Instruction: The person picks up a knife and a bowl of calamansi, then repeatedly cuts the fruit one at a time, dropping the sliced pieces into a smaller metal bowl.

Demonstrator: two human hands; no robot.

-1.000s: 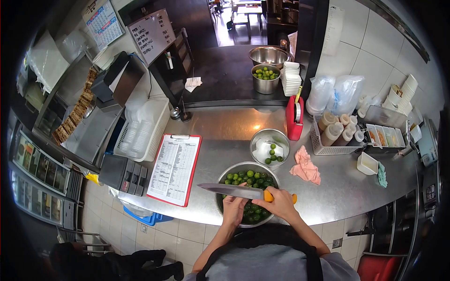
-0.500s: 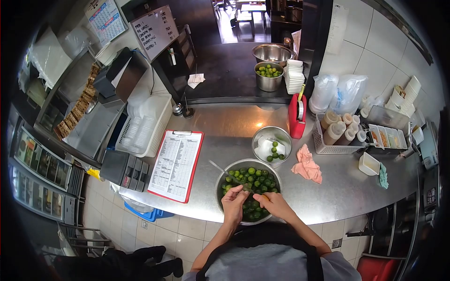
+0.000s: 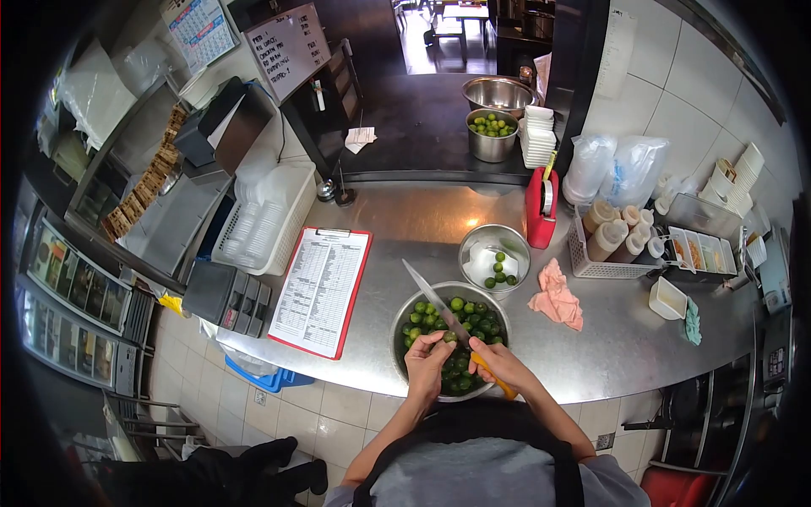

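Above a large metal bowl, my left hand pinches a small green lime between thumb and fingertips. My right hand is wrapped round the orange handle of a knife. Its blade points up and to the left, close beside the held lime. Many small green limes fill the bowl under both hands. Just behind it, a smaller metal bowl contains several limes and something white.
A red clipboard with a printed sheet lies left of the bowls. To their right are a crumpled pink cloth, a red tape dispenser and a basket of sauce bottles. A pot of limes stands on the back ledge.
The knife has swung so its blade now shows fully, pointing up-left, with the orange handle visible. Both hands stay over the bowl, and the view has shifted slightly.
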